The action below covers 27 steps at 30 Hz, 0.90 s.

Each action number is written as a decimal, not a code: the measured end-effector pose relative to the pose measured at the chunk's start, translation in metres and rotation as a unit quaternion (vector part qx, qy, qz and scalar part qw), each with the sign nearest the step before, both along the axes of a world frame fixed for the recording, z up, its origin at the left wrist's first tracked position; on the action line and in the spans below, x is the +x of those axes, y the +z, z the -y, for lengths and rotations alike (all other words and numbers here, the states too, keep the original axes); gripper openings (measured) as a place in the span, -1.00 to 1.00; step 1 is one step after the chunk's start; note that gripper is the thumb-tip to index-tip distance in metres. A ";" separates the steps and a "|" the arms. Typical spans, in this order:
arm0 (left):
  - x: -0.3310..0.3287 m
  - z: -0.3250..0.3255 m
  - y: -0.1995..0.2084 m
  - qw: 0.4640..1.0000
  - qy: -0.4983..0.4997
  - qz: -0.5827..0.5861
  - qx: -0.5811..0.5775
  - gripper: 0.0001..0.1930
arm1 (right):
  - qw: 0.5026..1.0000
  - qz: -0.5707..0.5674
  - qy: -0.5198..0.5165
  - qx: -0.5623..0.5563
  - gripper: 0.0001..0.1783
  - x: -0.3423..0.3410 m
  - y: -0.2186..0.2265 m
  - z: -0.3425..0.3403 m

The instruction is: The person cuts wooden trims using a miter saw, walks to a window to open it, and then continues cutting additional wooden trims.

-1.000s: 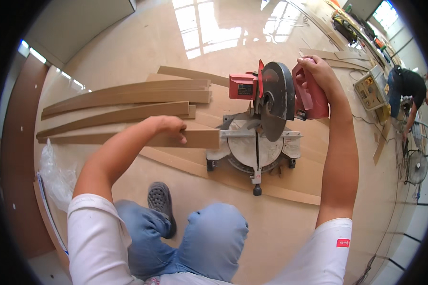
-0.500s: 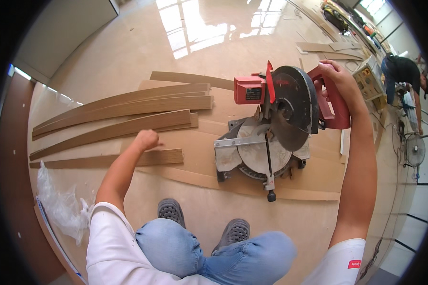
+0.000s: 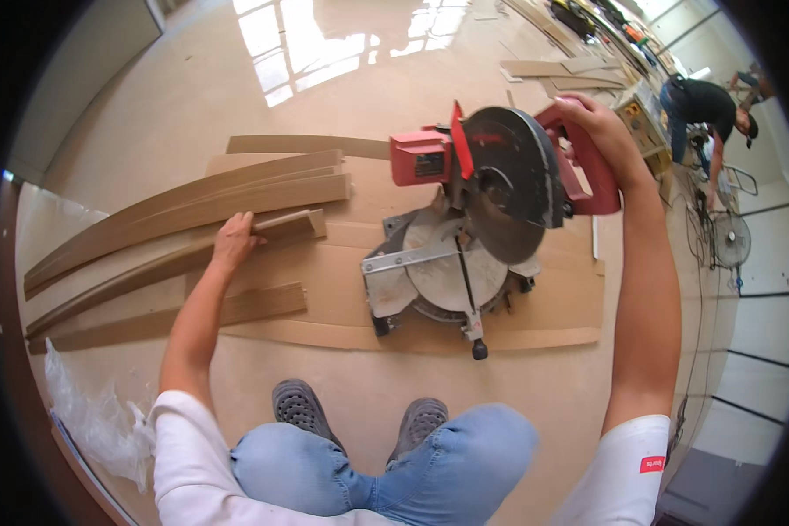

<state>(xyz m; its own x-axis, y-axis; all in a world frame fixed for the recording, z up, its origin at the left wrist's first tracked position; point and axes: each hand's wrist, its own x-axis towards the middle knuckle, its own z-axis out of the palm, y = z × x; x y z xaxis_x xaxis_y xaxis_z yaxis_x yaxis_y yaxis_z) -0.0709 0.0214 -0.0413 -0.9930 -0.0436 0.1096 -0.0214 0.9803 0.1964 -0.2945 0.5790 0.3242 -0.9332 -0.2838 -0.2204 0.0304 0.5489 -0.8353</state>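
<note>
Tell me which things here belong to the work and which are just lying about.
Seemingly in use:
saw, gripped by the right hand
board, held by the left hand
cardboard beneath the saw

Seemingly just around:
clear plastic sheet
fan

Crumpled clear plastic (image 3: 101, 430) lies at left, and a fan (image 3: 731, 242) stands near a stooping co-worker (image 3: 707, 105).

passage: cardboard (image 3: 335, 273) between planks (image 3: 263, 198) and saw base (image 3: 430, 273) | obstacle: overhanging blade (image 3: 510, 226)
</note>
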 end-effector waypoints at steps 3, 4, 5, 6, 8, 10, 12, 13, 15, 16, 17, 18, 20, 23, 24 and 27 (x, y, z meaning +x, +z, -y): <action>0.029 -0.018 0.020 0.998 -0.031 0.020 0.051 -0.64 | 1.000 -0.019 0.011 -0.003 -0.46 0.004 0.000 0.004; 0.037 -0.027 0.033 0.997 -0.032 0.019 0.068 -0.67 | 0.999 -0.018 0.029 -0.013 -0.54 0.007 0.006 0.006; 0.045 -0.040 0.045 0.996 -0.034 0.019 0.086 -0.69 | 0.998 -0.016 0.048 -0.021 -0.60 0.010 0.009 0.007; 0.056 -0.055 0.060 0.995 -0.041 0.020 0.089 -0.69 | 0.999 -0.015 0.041 -0.018 -0.60 0.011 0.010 0.008; 0.077 -0.094 0.082 0.996 -0.051 0.035 0.061 -0.72 | 0.999 -0.048 0.008 -0.006 -0.61 0.015 0.007 0.009; 0.091 -0.131 0.090 0.991 -0.091 0.044 0.083 -0.70 | 0.999 -0.040 -0.003 0.000 -0.60 0.007 0.003 0.001; 0.091 -0.177 0.099 0.986 -0.105 0.077 0.104 -0.66 | 1.000 -0.031 0.003 0.005 -0.51 0.006 0.002 -0.001; 0.087 -0.200 0.103 0.986 -0.110 0.076 0.098 -0.66 | 0.999 -0.031 -0.003 0.013 -0.55 0.005 0.002 -0.004; 0.076 -0.234 0.105 0.985 -0.133 0.061 0.095 -0.68 | 0.999 -0.030 0.012 -0.003 -0.56 0.000 -0.002 -0.002; 0.071 -0.248 0.103 0.983 -0.150 0.046 0.092 -0.70 | 0.999 -0.024 0.027 -0.011 -0.57 -0.002 -0.006 -0.001; 0.066 -0.255 0.098 0.983 -0.150 0.050 0.094 -0.70 | 0.999 -0.019 0.028 -0.012 -0.58 -0.003 -0.007 0.001; 0.060 -0.260 0.090 0.981 -0.172 0.037 0.084 -0.71 | 0.999 -0.015 0.027 -0.012 -0.58 -0.004 -0.010 0.005; 0.047 -0.273 0.085 0.977 -0.197 0.024 0.072 -0.72 | 0.998 -0.053 0.020 -0.020 -0.58 -0.004 -0.012 0.012; 0.028 -0.300 0.080 0.950 -0.279 -0.135 0.030 -0.74 | 0.999 -0.046 0.013 -0.008 -0.61 -0.011 -0.014 -0.008; 0.026 -0.303 0.071 0.946 -0.291 -0.140 0.030 -0.74 | 0.999 -0.047 0.019 -0.011 -0.63 -0.015 -0.016 -0.022; 0.008 -0.293 0.028 0.947 -0.245 -0.116 0.170 -0.68 | 0.993 -0.051 0.027 -0.101 -0.70 -0.025 -0.029 -0.012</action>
<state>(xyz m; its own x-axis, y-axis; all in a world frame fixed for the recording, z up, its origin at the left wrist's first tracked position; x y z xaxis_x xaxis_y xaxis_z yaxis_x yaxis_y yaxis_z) -0.0631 0.3142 -0.0135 -0.8541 0.3449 0.3894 0.5025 0.7404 0.4464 -0.3196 0.5906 0.2955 -0.9301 -0.3625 -0.0591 -0.0847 0.3682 -0.9259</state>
